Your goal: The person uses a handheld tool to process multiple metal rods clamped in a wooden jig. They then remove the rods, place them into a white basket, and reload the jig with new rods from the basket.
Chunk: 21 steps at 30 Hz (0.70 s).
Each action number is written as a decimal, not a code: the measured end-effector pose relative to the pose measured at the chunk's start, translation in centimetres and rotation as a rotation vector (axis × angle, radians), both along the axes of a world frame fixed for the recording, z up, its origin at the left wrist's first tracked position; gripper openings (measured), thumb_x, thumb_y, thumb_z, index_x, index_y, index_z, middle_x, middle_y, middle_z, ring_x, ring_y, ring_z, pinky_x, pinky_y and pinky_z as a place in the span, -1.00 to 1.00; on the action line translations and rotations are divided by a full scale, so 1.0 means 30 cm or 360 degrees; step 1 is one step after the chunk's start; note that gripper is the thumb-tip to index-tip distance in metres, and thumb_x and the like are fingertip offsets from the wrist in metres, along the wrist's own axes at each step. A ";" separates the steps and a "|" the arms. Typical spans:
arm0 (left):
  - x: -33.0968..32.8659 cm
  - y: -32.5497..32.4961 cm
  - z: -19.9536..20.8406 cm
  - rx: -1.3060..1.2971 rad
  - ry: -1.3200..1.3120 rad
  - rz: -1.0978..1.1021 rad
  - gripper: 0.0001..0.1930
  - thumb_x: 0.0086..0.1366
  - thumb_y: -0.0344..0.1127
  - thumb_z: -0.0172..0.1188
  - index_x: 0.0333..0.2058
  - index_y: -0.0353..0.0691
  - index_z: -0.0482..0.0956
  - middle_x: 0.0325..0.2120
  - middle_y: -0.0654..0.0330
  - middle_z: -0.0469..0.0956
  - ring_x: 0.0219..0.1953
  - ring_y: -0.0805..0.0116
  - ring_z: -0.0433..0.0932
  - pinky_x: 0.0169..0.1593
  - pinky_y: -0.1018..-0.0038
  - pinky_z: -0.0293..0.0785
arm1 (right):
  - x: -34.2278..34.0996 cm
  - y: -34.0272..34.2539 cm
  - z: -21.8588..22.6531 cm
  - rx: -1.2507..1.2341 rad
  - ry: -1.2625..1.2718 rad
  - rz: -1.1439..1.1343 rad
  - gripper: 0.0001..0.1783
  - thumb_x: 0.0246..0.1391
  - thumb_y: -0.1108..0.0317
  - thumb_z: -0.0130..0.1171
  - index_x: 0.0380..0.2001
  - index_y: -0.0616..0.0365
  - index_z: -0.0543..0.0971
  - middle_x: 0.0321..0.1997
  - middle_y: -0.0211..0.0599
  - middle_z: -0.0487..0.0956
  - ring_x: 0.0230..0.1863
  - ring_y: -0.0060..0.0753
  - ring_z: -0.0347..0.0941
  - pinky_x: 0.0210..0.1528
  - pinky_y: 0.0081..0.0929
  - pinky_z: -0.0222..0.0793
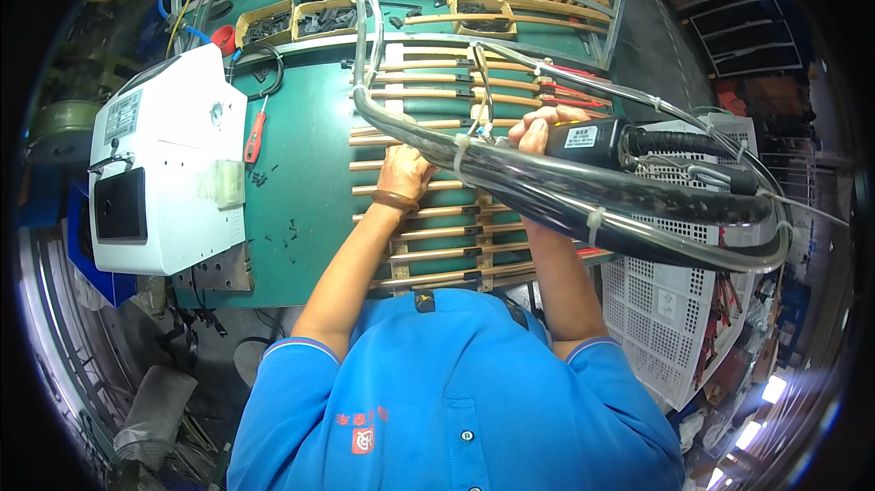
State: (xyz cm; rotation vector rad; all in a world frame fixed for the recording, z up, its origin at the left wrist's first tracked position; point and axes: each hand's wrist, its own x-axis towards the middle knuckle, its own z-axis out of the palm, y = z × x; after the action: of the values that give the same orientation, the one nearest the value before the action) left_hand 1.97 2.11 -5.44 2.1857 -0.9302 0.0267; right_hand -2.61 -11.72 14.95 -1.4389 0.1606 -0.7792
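Note:
My right hand [544, 129] grips a black hand-held tool [592, 140] with a pale label and a ribbed hose at its back. The tool's front points left, over a row of copper-coloured rods [417, 93] with black sleeves, laid crosswise in a slotted rack. Lower on the same rods, my left hand [407, 172] is closed, its fingers curled down among them. What those fingers pinch is hidden. A brown bracelet circles that wrist. Thick black hoses [547, 179] pass in front of my right forearm and cover part of the rods.
Left on the green bench [305, 172] stand a white machine [173, 158] and a red-handled screwdriver [256, 138]. Small black bits lie scattered nearby. Cardboard boxes [325, 19] of black parts sit on the far shelf. White perforated crates [652, 322] stand at the right.

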 end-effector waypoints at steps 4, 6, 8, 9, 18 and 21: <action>-0.001 0.004 0.102 -0.0082 -0.0122 0.0028 -0.79 -0.03 -0.37 0.33 -0.35 -0.07 0.59 -0.28 0.26 0.57 -0.16 0.21 0.48 -0.10 0.25 0.34 | -0.005 0.003 -0.016 -0.0054 -0.0041 -0.0063 -0.74 0.15 0.61 -0.04 -0.11 0.11 0.28 -0.32 -0.34 0.42 -0.37 -0.65 0.37 -0.29 -0.63 0.44; -0.004 0.005 0.111 -0.0049 -0.0129 0.0050 -0.81 -0.03 -0.36 0.33 -0.37 -0.07 0.59 -0.29 0.27 0.56 -0.17 0.22 0.48 -0.11 0.26 0.34 | -0.011 0.007 -0.017 -0.0050 -0.0023 -0.0069 -0.72 0.17 0.60 -0.05 -0.08 0.10 0.26 -0.30 -0.34 0.41 -0.38 -0.64 0.36 -0.29 -0.66 0.43; -0.001 0.001 0.079 -0.0012 -0.0135 0.0063 -0.83 -0.03 -0.36 0.33 -0.40 -0.07 0.58 -0.31 0.27 0.56 -0.19 0.22 0.49 -0.12 0.27 0.34 | -0.018 0.001 -0.024 -0.0161 -0.0013 -0.0083 -0.73 0.19 0.59 -0.07 -0.07 0.11 0.25 -0.30 -0.34 0.40 -0.37 -0.64 0.35 -0.29 -0.68 0.41; 0.003 -0.005 0.049 0.0007 -0.0138 0.0066 -0.84 -0.03 -0.35 0.33 -0.41 -0.07 0.58 -0.33 0.27 0.55 -0.20 0.23 0.49 -0.12 0.27 0.34 | -0.022 -0.006 -0.031 -0.0217 -0.0008 -0.0092 -0.74 0.20 0.59 -0.08 -0.07 0.11 0.25 -0.30 -0.34 0.39 -0.37 -0.64 0.35 -0.29 -0.69 0.40; 0.005 -0.040 -0.216 -0.0498 0.0360 0.0108 -0.88 -0.01 -0.31 0.31 -0.45 -0.06 0.57 -0.44 0.28 0.52 -0.27 0.23 0.48 -0.12 0.29 0.34 | -0.004 0.004 -0.027 -0.0138 -0.0006 -0.0031 -0.78 0.21 0.57 -0.06 -0.10 0.10 0.28 -0.32 -0.37 0.37 -0.37 -0.62 0.34 -0.30 -0.68 0.39; 0.007 -0.045 -0.197 -0.0406 0.0210 0.0102 -0.87 -0.02 -0.32 0.32 -0.43 -0.06 0.58 -0.42 0.28 0.53 -0.25 0.22 0.49 -0.11 0.28 0.34 | -0.007 -0.004 -0.028 -0.0133 0.0010 -0.0029 -0.78 0.20 0.58 -0.04 -0.11 0.10 0.28 -0.33 -0.38 0.37 -0.38 -0.61 0.34 -0.31 -0.66 0.40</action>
State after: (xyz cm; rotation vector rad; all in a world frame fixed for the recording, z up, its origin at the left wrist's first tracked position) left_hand 2.17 0.75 -11.36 1.9553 -0.7400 0.0297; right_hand -2.81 -11.84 14.12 -1.5208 0.1476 -0.8044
